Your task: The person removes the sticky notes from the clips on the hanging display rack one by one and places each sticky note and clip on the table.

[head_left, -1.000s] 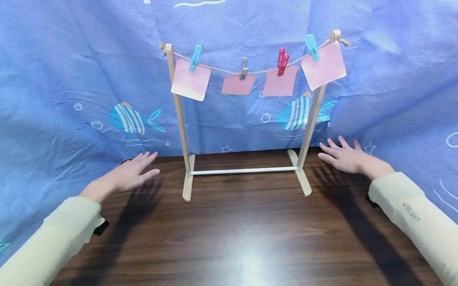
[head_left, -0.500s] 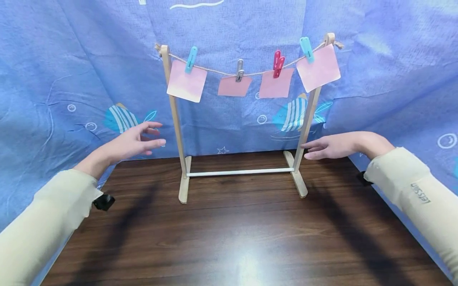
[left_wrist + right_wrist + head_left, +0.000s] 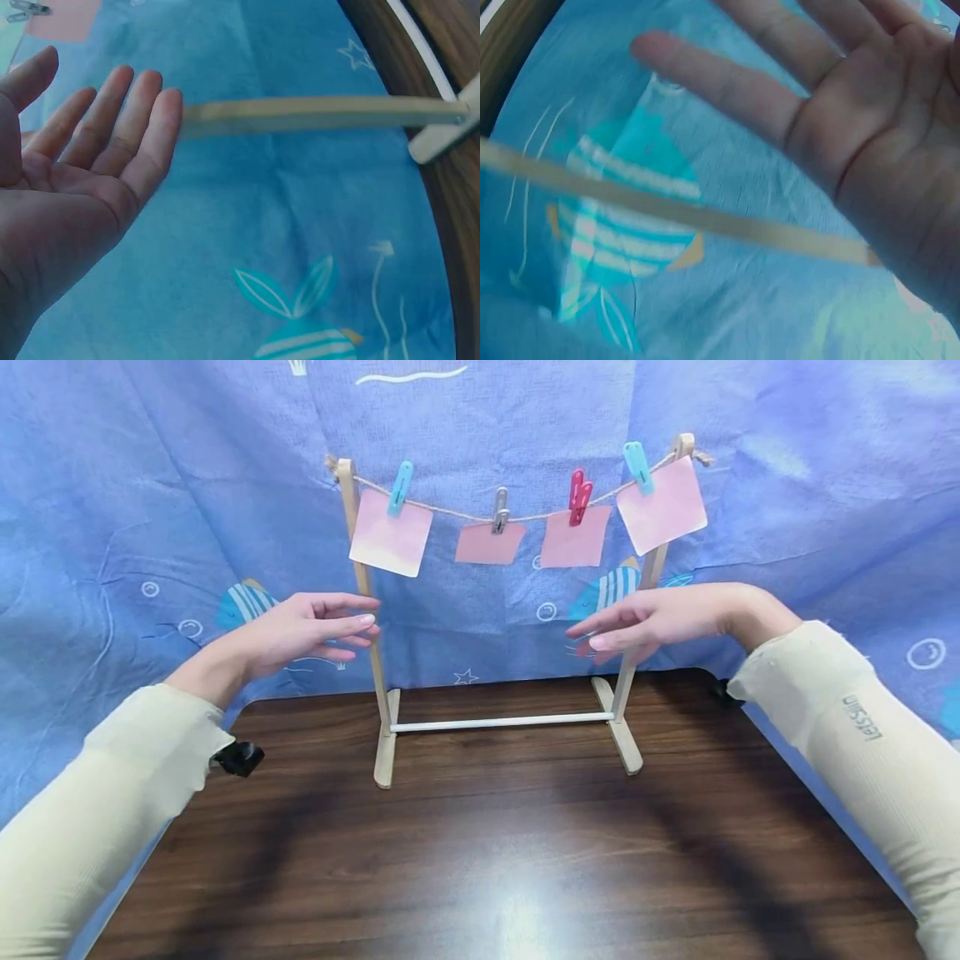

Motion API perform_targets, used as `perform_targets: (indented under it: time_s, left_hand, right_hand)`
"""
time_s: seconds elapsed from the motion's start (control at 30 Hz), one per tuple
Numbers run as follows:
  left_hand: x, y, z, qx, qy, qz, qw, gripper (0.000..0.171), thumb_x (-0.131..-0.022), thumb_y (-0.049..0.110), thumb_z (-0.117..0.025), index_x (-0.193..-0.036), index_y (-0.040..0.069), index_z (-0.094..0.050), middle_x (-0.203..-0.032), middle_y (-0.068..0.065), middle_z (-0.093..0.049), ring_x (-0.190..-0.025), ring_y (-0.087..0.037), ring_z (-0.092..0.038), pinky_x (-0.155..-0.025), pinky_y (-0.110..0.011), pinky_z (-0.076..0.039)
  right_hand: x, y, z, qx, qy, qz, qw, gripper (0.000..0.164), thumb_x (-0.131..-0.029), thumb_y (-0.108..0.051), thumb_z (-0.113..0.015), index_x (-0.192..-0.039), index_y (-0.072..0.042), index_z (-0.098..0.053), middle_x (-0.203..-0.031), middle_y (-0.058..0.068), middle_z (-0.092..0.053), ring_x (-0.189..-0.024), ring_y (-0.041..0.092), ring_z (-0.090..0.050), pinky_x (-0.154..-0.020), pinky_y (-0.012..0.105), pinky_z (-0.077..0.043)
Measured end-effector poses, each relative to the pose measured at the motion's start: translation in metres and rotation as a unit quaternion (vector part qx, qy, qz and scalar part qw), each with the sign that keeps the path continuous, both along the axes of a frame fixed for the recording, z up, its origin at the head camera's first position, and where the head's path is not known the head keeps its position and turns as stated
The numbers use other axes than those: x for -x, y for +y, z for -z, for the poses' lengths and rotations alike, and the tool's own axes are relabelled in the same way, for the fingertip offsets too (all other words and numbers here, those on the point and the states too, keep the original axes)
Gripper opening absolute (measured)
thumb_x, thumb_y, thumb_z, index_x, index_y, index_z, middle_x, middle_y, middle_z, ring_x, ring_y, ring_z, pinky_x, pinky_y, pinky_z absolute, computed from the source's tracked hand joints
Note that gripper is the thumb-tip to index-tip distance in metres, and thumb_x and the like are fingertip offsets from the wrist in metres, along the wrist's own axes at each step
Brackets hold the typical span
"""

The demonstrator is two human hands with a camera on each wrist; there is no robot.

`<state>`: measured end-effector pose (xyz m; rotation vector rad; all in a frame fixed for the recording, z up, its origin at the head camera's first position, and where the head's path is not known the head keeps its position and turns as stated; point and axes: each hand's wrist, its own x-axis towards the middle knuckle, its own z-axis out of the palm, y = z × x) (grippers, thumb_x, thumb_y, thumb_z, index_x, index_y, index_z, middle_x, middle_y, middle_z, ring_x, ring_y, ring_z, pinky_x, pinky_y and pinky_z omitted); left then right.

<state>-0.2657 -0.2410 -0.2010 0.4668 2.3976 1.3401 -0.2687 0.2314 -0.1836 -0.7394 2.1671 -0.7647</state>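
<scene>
Both hands are raised in front of a wooden stand (image 3: 381, 693) in the head view. My left hand (image 3: 303, 627) has loosely bent, spread fingers whose tips overlap the stand's left post; it holds nothing. Across from it, my right hand (image 3: 667, 614) hangs with relaxed fingers before the right post, also holding nothing. A string (image 3: 457, 514) runs between the post tops. From it hang several pink paper squares (image 3: 390, 539), pinned by light blue clothespins (image 3: 400, 489), a grey clothespin (image 3: 500, 512) and red clothespins (image 3: 580, 502). Each wrist view shows a bare palm with extended fingers.
The stand's feet (image 3: 384, 760) rest on a dark wood table (image 3: 480, 827), joined by a white crossbar (image 3: 502, 722). Close behind hangs a blue cloth (image 3: 480, 635) printed with fish, which also drapes along both sides.
Both hands have risen from low beside the stand's base and moved inward to in front of the posts. Their spread fingers have relaxed. The papers and clothespins hang as before.
</scene>
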Motion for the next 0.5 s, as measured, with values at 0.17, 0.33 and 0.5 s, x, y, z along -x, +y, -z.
perform_targets:
  time_s: [0.17,0.33,0.5]
  left_hand:
    - [0.001,0.007,-0.008,-0.001,-0.082,0.029,0.9962,0.063,-0.103,0.034,-0.062,-0.156,0.013,-0.036,-0.159,-0.009,-0.038,-0.145,-0.030,-0.036,-0.107,-0.052,-0.045]
    - [0.003,0.014,-0.010,-0.042,-0.123,0.026,0.9912,0.065,-0.104,0.026,-0.060,-0.158,0.009,-0.028,-0.161,-0.010,-0.032,-0.142,-0.030,-0.040,-0.102,-0.051,-0.050]
    - [0.004,0.020,-0.012,-0.088,-0.119,0.014,0.9889,0.073,-0.104,0.029,-0.060,-0.161,0.010,-0.018,-0.155,-0.014,-0.041,-0.130,-0.027,-0.056,-0.102,-0.050,-0.050]
  right_hand:
    - [0.003,-0.019,-0.005,0.076,-0.004,0.003,0.997,0.052,-0.108,-0.031,-0.051,-0.157,-0.016,-0.039,-0.152,0.007,-0.049,-0.136,0.027,-0.052,-0.103,0.047,-0.050]
    - [0.003,-0.038,-0.004,0.153,0.006,-0.005,0.988,0.048,-0.109,-0.029,-0.050,-0.155,-0.015,-0.043,-0.149,0.007,-0.053,-0.130,0.030,-0.057,-0.100,0.049,-0.052]
    - [0.004,-0.059,-0.002,0.232,0.053,0.015,0.971,0.044,-0.107,-0.027,-0.055,-0.147,-0.010,-0.052,-0.141,0.010,-0.060,-0.123,0.036,-0.061,-0.095,0.049,-0.054]
